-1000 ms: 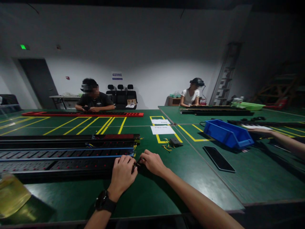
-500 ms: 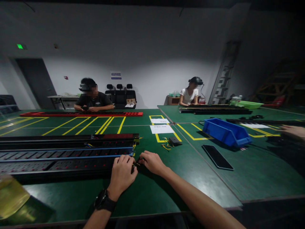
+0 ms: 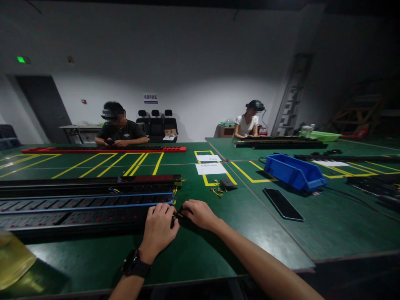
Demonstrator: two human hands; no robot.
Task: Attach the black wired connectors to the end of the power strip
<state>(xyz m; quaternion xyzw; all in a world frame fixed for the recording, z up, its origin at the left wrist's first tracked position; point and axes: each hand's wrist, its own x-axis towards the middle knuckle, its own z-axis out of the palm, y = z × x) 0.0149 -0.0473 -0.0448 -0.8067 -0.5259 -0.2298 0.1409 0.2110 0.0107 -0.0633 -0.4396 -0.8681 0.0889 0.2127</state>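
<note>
My left hand (image 3: 161, 225), with a black watch on its wrist, is closed at the right end of the nearest long black power strip (image 3: 93, 218), a row of outlets with red dots. My right hand (image 3: 198, 213) pinches a small dark piece (image 3: 178, 212) that reaches towards the left fingers. The left fingers hide most of what they grip, and its kind does not show. Behind lies a second strip with blue edges (image 3: 93, 204). Beyond my right hand are a small black block (image 3: 227, 184) and some yellow-green wires (image 3: 216, 192).
A phone (image 3: 283, 204) and a blue bin (image 3: 293, 173) lie to the right. White papers (image 3: 211, 168) rest on yellow tape. A yellowish translucent container (image 3: 14, 260) stands front left. Across the table, two people (image 3: 120, 131) work by a red strip (image 3: 40, 149) and black strips (image 3: 281, 143).
My hands stay together at the strip's end, almost still. Another person's arm at the right has drawn back out of view. The view has shifted slightly.
</note>
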